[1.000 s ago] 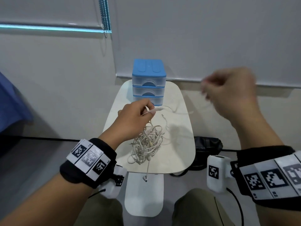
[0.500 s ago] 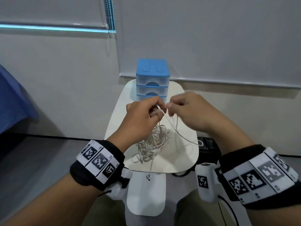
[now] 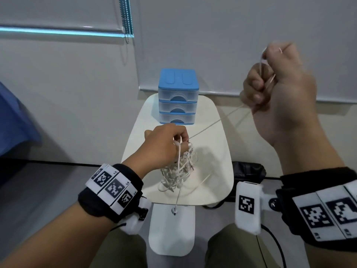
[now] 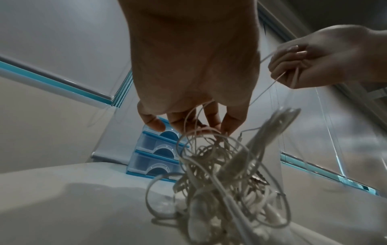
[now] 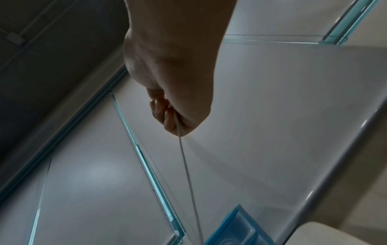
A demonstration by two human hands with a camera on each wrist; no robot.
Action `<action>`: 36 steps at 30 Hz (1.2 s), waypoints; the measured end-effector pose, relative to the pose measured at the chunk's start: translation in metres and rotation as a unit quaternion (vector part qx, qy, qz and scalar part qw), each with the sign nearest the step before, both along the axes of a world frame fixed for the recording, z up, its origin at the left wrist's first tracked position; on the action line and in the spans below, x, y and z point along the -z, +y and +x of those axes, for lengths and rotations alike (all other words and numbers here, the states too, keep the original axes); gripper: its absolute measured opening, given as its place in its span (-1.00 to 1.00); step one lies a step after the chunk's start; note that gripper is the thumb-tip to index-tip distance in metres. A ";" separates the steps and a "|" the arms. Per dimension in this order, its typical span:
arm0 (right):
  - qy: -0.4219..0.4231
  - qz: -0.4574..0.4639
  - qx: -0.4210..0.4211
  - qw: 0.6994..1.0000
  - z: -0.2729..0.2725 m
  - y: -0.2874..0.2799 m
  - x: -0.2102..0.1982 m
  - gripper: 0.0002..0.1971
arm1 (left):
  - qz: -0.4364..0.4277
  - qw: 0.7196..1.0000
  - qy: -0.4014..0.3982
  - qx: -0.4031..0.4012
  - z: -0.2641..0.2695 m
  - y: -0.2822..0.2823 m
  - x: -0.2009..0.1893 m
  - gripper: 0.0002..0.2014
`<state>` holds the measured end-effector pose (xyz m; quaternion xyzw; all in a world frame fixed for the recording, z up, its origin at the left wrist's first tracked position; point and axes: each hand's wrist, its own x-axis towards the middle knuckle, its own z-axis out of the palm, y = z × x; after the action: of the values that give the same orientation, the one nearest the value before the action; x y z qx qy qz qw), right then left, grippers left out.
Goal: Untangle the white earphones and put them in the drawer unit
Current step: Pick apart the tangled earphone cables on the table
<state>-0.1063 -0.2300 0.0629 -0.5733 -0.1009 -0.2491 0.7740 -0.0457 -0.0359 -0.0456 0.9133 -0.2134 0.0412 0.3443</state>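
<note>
Held a messy bunch of white earphones (image 4: 226, 179) under left hand (image 4: 192, 66) fingertips (image 4: 230, 127); pulled one thin cord up to right hand (image 4: 314, 59).

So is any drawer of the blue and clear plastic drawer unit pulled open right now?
No, all three clear drawers of the blue-topped plastic drawer unit sit flush and closed at the far end of the white table.

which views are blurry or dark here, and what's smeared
Head view: evenly lit, right hand motion-blurred, drawer unit sharp. Left wrist view: earphones close to the lens and soft, strong wide-angle bending. Right wrist view: dim, the cord blurred.
</note>
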 end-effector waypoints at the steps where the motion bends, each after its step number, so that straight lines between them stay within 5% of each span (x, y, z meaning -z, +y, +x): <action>1: 0.011 -0.003 0.010 1.000 0.000 0.001 0.001 -0.82 | 0.006 1.000 -0.006 -0.001 0.000 -0.001 0.000 -0.85; 4: 0.113 -0.109 0.014 0.987 0.005 0.005 0.015 -0.82 | -0.017 1.000 -0.017 -0.004 -0.001 -0.002 0.002 -0.81; 5: 0.163 -0.213 0.011 0.963 0.010 0.006 0.024 -0.82 | -0.033 0.999 -0.019 -0.001 -0.002 -0.003 0.002 -0.81; 8: 0.235 -0.528 -0.012 0.816 0.018 0.012 0.055 -0.79 | -0.082 0.996 -0.037 0.002 -0.004 -0.004 -0.001 -0.87; 10: 0.245 -0.574 -0.030 0.781 0.018 0.017 0.067 -0.70 | -0.096 0.994 -0.047 0.003 -0.003 -0.003 -0.002 -0.88; 11: 0.239 -0.561 -0.038 0.792 0.016 0.018 0.070 -0.61 | -0.084 0.995 -0.048 0.003 -0.003 -0.002 -0.002 -0.83; 15: 0.171 -0.358 -0.057 0.916 0.015 0.014 0.061 -0.56 | -0.018 1.000 -0.015 0.013 -0.003 0.001 0.000 -0.80; 21: 0.065 -0.102 0.068 0.990 0.008 0.002 0.038 -0.51 | -0.011 0.999 0.018 0.049 0.001 0.005 0.005 -0.82; 25: 0.096 -0.090 0.226 0.965 0.008 -0.023 0.038 -0.60 | -0.028 0.998 0.019 0.059 0.001 0.008 0.005 -0.83; 28: 0.184 -0.175 0.245 0.936 0.010 -0.040 0.051 -0.71 | -0.057 0.996 0.029 0.060 0.002 0.015 -0.001 -0.86; 31: 0.297 -0.299 0.276 0.864 0.011 -0.050 0.074 -0.75 | -0.082 0.994 0.035 0.056 0.002 0.021 -0.007 -0.85; 34: 0.349 -0.363 0.303 0.809 0.006 -0.045 0.089 -0.53 | -0.097 0.993 0.025 0.063 0.003 0.024 -0.013 -0.86; 36: 0.313 -0.395 0.318 0.803 0.003 -0.034 0.092 -0.42 | -0.097 0.992 0.014 0.074 0.004 0.023 -0.013 -0.85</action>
<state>-0.1035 -0.2636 -0.0292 -0.8761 0.2454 -0.2267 0.3476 -0.0413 -0.0128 -0.0323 0.8581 -0.2701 0.0231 0.4362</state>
